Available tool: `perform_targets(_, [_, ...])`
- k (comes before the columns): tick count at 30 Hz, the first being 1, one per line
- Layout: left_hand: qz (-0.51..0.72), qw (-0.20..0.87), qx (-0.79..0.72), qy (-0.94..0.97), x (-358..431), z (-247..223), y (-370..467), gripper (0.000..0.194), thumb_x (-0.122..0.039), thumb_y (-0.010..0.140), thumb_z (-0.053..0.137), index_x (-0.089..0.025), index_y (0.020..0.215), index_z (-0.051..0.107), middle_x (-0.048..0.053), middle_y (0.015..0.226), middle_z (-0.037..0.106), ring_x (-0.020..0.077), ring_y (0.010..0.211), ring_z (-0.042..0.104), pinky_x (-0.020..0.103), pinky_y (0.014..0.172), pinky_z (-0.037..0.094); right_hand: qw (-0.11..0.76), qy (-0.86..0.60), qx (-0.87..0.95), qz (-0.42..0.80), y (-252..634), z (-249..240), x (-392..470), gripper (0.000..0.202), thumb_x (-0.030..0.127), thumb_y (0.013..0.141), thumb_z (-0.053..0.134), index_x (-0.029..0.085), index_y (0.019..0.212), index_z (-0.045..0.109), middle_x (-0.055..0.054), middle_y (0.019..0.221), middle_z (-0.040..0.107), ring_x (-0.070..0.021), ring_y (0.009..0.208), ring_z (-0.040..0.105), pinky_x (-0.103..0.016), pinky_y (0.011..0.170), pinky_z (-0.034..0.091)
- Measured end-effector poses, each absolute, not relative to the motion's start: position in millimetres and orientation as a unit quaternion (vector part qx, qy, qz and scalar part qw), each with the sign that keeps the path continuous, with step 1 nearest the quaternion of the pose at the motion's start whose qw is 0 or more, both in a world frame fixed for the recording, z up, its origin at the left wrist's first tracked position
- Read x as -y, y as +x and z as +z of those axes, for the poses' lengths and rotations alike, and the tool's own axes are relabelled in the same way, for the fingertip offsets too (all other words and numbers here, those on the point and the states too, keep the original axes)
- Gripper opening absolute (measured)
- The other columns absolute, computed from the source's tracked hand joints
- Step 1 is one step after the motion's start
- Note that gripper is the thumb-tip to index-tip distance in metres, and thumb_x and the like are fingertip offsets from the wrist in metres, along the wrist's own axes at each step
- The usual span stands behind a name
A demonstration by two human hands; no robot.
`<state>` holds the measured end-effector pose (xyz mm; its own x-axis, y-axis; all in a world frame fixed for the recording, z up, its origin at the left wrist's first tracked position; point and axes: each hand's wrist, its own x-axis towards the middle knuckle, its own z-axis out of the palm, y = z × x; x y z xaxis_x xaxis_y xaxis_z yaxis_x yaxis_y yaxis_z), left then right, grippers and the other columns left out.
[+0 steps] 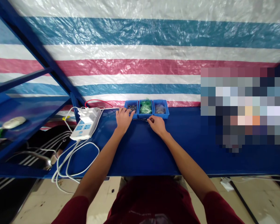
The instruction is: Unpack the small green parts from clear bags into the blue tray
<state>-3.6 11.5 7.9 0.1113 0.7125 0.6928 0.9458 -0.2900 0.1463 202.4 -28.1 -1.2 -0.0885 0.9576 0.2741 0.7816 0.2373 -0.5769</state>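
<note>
Three small blue bins stand in a row against the striped sheet. The left bin [132, 107] holds many small metal pieces that look like screws. Green plastic bagging with pale contents fills the middle bin [145, 107], and small clear or greyish pieces lie in the right bin [161, 109]. My left hand [123, 119] rests at the left bin's front corner, fingers spread, fingertips over its edge. In front of the middle and right bins, my right hand [156, 125] is closed in a pinch. A thin rod-like piece [142, 119] runs leftward from its fingertips along the bins' front.
A white power strip [81, 130] with plugged-in adapters and looped white cables [70, 165] sits left on the blue table [140, 149]. Blue frame bars [35, 46] rise at left. A pixelated area covers the right side. A white mouse [14, 122] lies far left.
</note>
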Motion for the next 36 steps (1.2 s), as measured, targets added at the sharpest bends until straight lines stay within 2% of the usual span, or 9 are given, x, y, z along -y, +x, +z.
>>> perform_targets(4, [-0.336, 0.181, 0.539, -0.751, -6, 1, 2, 0.030, -0.035, 0.096, 0.047, -0.017, 0.089, 0.070, 0.011, 0.086, 0.067, 0.0279, 0.089, 0.057, 0.039, 0.075, 0.036, 0.194, -0.646, 0.728, 0.118, 198, -1, 30, 0.029, 0.044, 0.087, 0.061, 0.019, 0.101, 0.065, -0.008, 0.093, 0.072, -0.0226, 0.088, 0.066, -0.029, 0.070, 0.044])
perform_targets(8, [-0.349, 0.164, 0.476, -0.791, 0, 1, 8, 0.025, -0.027, 0.096, 0.047, -0.017, 0.085, 0.068, 0.008, 0.082, 0.067, 0.0236, 0.083, 0.056, 0.036, 0.074, 0.038, 0.130, -0.651, 0.741, 0.099, 194, -1, 32, 0.027, 0.040, 0.090, 0.058, 0.019, 0.107, 0.062, -0.010, 0.105, 0.070, -0.0236, 0.094, 0.066, -0.030, 0.074, 0.046])
perform_targets(17, [-0.395, 0.118, 0.394, -0.821, 8, 1, 14, 0.026, -0.025, 0.097, 0.046, -0.017, 0.085, 0.067, 0.006, 0.079, 0.067, 0.0190, 0.078, 0.056, 0.033, 0.076, 0.045, 0.102, -0.654, 0.745, 0.090, 191, -1, 33, 0.019, 0.027, 0.096, 0.046, 0.019, 0.105, 0.061, -0.009, 0.110, 0.067, -0.0219, 0.097, 0.065, -0.030, 0.076, 0.046])
perform_targets(27, [-0.411, 0.085, 0.387, -0.821, 10, -2, 16, 0.026, -0.026, 0.097, 0.046, -0.017, 0.085, 0.067, 0.005, 0.078, 0.067, 0.0169, 0.075, 0.059, 0.030, 0.077, 0.048, 0.114, -0.652, 0.744, 0.093, 196, 5, 38, 0.027, 0.014, 0.089, 0.046, 0.021, 0.111, 0.059, -0.008, 0.114, 0.065, -0.0214, 0.100, 0.064, -0.029, 0.079, 0.045])
perform_targets(32, [-0.424, 0.071, 0.408, -0.805, 12, -1, 13, 0.027, -0.028, 0.097, 0.046, -0.018, 0.086, 0.069, 0.005, 0.076, 0.067, 0.0164, 0.075, 0.060, 0.029, 0.075, 0.048, 0.105, -0.658, 0.740, 0.094, 205, 3, 33, 0.016, 0.026, 0.091, 0.053, 0.020, 0.103, 0.063, -0.009, 0.111, 0.065, -0.0217, 0.097, 0.064, -0.029, 0.077, 0.046])
perform_targets(36, [-0.427, 0.057, 0.422, -0.798, 12, 0, 12, 0.029, -0.031, 0.097, 0.046, -0.017, 0.086, 0.070, 0.005, 0.075, 0.067, 0.0168, 0.074, 0.061, 0.030, 0.075, 0.048, 0.099, -0.653, 0.745, 0.093, 205, 1, 32, 0.014, 0.022, 0.092, 0.052, 0.019, 0.098, 0.064, -0.011, 0.110, 0.066, -0.0218, 0.093, 0.065, -0.029, 0.074, 0.045])
